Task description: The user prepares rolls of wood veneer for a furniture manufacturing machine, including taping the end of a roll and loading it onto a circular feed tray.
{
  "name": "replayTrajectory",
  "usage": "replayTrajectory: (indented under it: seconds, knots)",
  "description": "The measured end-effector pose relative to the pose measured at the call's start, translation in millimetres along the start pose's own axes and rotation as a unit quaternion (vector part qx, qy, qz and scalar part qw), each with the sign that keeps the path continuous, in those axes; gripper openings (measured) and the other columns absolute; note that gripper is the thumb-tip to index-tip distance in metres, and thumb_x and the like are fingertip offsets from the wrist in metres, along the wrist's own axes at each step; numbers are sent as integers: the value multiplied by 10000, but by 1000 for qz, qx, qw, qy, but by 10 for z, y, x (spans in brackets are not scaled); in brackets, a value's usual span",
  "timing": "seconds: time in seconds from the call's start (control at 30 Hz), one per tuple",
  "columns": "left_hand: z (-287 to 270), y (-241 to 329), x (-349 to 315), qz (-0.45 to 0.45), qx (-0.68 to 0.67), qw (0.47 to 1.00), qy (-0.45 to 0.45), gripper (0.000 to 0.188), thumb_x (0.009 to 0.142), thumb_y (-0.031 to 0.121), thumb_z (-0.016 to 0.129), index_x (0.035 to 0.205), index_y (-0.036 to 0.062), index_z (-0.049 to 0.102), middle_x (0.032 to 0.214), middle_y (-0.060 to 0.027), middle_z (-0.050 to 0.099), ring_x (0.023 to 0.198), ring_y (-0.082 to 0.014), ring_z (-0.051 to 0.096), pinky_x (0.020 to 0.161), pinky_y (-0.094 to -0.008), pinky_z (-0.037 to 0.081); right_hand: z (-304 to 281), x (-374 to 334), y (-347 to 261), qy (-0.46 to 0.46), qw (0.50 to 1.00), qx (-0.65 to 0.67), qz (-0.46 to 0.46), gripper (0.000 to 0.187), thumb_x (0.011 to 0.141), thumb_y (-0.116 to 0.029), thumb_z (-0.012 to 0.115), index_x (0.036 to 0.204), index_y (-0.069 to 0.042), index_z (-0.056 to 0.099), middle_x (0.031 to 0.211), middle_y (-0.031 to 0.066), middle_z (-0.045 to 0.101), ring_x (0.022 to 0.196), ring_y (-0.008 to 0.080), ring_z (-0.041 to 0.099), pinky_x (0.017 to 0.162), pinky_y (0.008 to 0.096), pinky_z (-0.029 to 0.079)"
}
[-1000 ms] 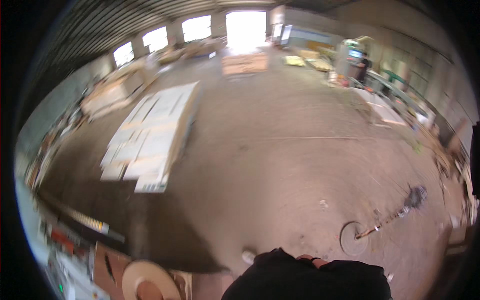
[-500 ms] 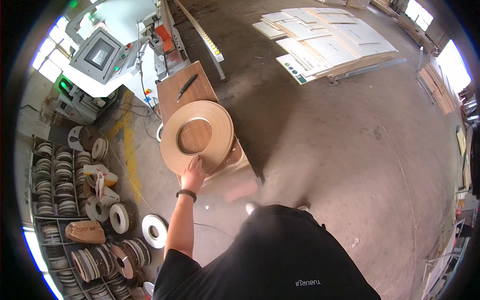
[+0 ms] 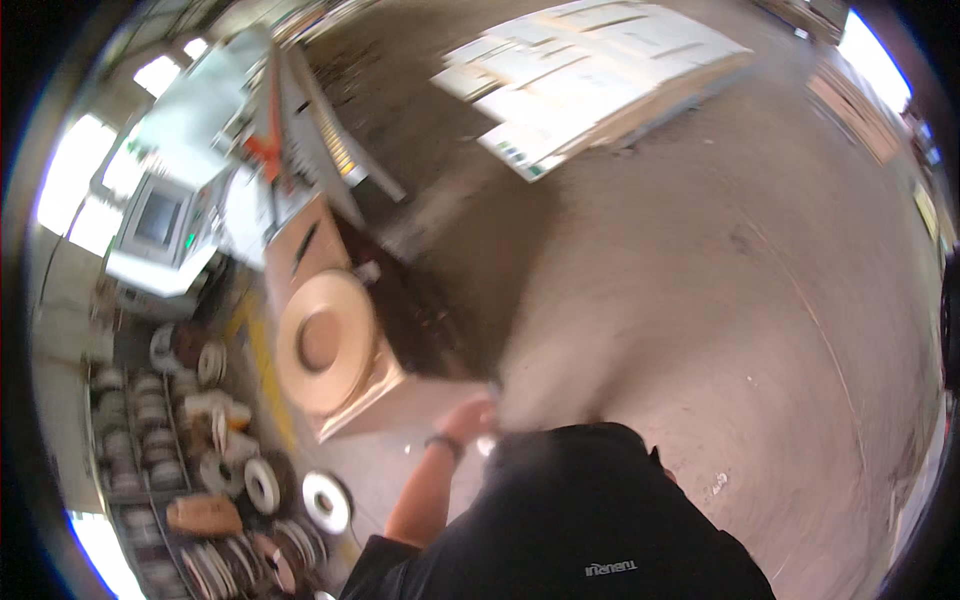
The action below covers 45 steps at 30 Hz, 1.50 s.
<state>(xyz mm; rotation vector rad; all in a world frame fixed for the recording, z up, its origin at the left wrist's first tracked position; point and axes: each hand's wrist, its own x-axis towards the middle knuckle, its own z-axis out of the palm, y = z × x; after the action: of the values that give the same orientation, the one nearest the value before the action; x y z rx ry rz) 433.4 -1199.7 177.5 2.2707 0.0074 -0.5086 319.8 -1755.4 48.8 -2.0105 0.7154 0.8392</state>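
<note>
My left hand (image 3: 469, 417), with a dark band at its wrist, hangs in front of the near end of a wooden cabinet (image 3: 400, 408). Motion smears its fingers, and whether it touches the panel or holds anything is unclear. A large roll of beige edge banding (image 3: 324, 389) lies flat on the cabinet top, apart from the hand. Behind the roll rests a black utility knife (image 3: 305, 248). My right hand is out of view.
A machine with a control screen (image 3: 159, 215) stands at the far left. Shelves hold several banding rolls (image 3: 148, 440), and a white roll (image 3: 327, 502) lies on the floor nearby. White panels (image 3: 590, 80) are stacked at the back.
My left hand has left the banding roll and moved right and down to the cabinet's near end. The view has swung, so the cabinet and roll appear farther left and lower.
</note>
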Motion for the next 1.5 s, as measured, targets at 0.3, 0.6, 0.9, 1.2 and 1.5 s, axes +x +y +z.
replayTrajectory:
  seconds: [0.3,0.6,0.9,1.2,1.5]
  knots:
    - [1000,-1159,386,-209,140,921,-297,370,1028,351,447,1266,161,656,1248,-136,667,1160,-317,619,998,-476,482,-1627,549,-1114,109,986,31,-124,332,955,-354,576,1047,-91,757,1071,101,744,992,228,696,897,347,530]
    - [1014,467,4263,-313,103,909,-254,367,1010,381,482,1075,76,676,1014,-135,692,937,-294,645,847,-458,516,-2484,1218,-588,38,995,33,84,450,880,-561,597,1125,-219,756,1160,112,727,1156,309,642,997,425,497]
    - [2210,4808,9096,324,340,839,-274,408,985,397,506,1210,102,673,1291,-164,643,1197,-383,584,1014,-460,475,-3627,2148,-540,272,957,19,98,297,935,-376,573,1120,-237,759,1139,9,746,1076,236,688,929,361,549]
    - [3461,6465,10437,277,298,861,-306,507,964,444,558,1340,106,596,1417,-147,569,1349,-326,498,1117,-459,397,-4473,4446,-173,67,944,267,182,391,970,-430,500,1174,-191,732,1235,111,706,1145,293,659,947,435,512]
    - [3709,6976,10765,-85,322,867,-372,490,926,502,607,1136,72,717,1044,-122,731,977,-285,674,879,-418,526,-9189,5517,-296,315,948,-2,-39,354,912,-438,552,1045,-177,751,1082,76,740,1088,285,672,936,417,520]
